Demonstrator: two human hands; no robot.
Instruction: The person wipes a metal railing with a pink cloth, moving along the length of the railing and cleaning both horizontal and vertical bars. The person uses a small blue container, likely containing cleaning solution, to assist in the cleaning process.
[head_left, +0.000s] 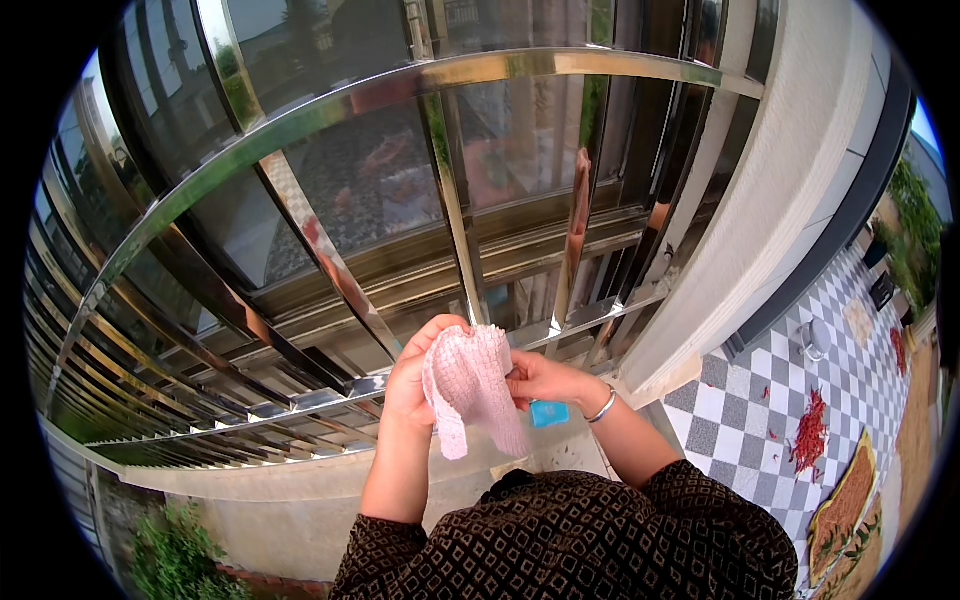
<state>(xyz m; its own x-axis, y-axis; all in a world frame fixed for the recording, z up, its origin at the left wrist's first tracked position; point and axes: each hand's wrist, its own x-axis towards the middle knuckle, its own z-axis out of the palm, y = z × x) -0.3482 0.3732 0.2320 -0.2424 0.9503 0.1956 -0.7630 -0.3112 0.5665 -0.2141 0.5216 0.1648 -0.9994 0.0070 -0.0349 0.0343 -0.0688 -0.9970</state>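
A pink textured cloth hangs between my two hands, in front of a window grille of shiny metal bars. My left hand grips its upper left edge, with the fingers partly behind the fabric. My right hand, with a silver bangle on the wrist, pinches the cloth's right side. Below my right hand a small blue object lies on the ledge; what it is I cannot tell. Behind the bars is window glass with reflections.
A pale wall column rises right of the grille. Beyond it, red chili peppers lie in a pile on a checkered tile floor, near a mat with brown material. Green plants grow at the lower left.
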